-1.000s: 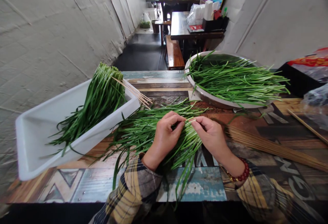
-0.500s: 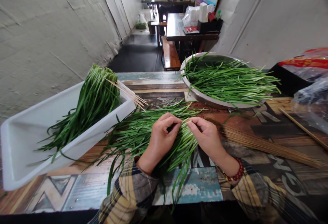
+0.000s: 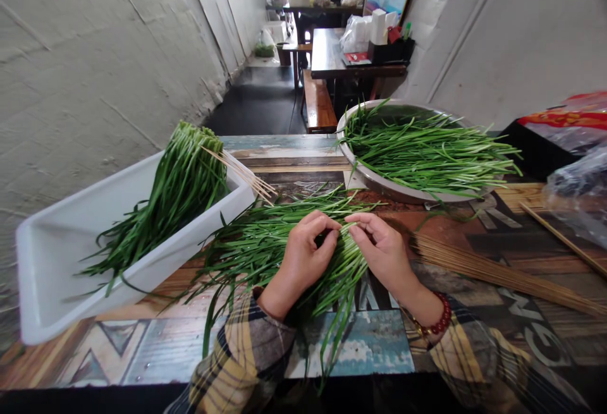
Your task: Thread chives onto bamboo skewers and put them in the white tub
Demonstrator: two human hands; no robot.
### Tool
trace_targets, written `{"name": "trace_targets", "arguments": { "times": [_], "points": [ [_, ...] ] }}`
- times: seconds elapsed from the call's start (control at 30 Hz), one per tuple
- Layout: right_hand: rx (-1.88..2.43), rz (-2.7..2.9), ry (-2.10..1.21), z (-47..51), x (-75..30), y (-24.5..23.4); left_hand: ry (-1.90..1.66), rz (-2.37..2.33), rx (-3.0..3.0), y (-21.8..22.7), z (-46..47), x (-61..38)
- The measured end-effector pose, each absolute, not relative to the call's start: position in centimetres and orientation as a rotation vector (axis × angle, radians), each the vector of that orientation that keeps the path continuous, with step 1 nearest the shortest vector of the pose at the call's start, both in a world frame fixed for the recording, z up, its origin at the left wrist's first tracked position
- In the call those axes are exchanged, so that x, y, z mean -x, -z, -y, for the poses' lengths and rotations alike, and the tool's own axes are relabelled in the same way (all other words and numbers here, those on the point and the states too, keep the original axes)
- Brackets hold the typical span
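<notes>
Loose garlic chives [image 3: 256, 237] lie in a pile on the wooden table, white stem ends to the right. Above these stem ends my left hand [image 3: 310, 246] is closed in a pinch, thumb against forefinger, at the tip of a pale chive stem. My right hand [image 3: 384, 253] meets it from the other side, its thumb and fingers around the same stem end, with the forefinger raised a little. A white plastic tub [image 3: 61, 249] at left holds chives threaded in a row on thin skewers [image 3: 241, 172], whose ends stick out over the rim.
Right of my hands lies a bundle of bamboo skewers [image 3: 493, 272]. Behind it stands a metal basin [image 3: 374, 183] heaped with more chives. Plastic bags [image 3: 581, 174] and a single stick [image 3: 562, 237] are at far right. Beyond are another table [image 3: 327, 54], a bench [image 3: 317, 101] and a person.
The view has shifted slightly, so the tub and basin appear a little farther right and lower. My right forefinger has lifted slightly from the stem; both hands stay close together.
</notes>
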State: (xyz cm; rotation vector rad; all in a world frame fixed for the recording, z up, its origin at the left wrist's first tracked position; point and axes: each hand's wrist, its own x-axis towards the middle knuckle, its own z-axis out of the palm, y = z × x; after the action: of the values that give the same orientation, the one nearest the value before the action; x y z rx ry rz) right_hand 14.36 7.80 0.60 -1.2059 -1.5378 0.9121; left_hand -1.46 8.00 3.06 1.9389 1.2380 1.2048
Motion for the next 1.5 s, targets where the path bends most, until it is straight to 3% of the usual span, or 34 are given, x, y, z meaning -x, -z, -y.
{"name": "trace_targets", "arguments": {
  "times": [0.73,0.9,1.13,1.5],
  "points": [
    [1.091,1.592,-0.742,-8.6,-13.5,-1.6,-0.961,-1.289,-1.858,-3.5,-8.4,1.7],
    [0.974,1.566,-0.778,-8.5,-13.9,-2.2,-0.866,-1.297,-1.815,-5.0,-8.4,1.5],
    [0.727,1.584,-1.095,-8.0,-16.2,-3.5,-1.051,-1.437,-1.615,-10.1,-7.6,3.7],
    [0.658,1.833,-0.502,-5.5,-16.5,-4.7,-1.228,-1.422,-1.609,-15.1,-2.0,3.5]
  ]
}}
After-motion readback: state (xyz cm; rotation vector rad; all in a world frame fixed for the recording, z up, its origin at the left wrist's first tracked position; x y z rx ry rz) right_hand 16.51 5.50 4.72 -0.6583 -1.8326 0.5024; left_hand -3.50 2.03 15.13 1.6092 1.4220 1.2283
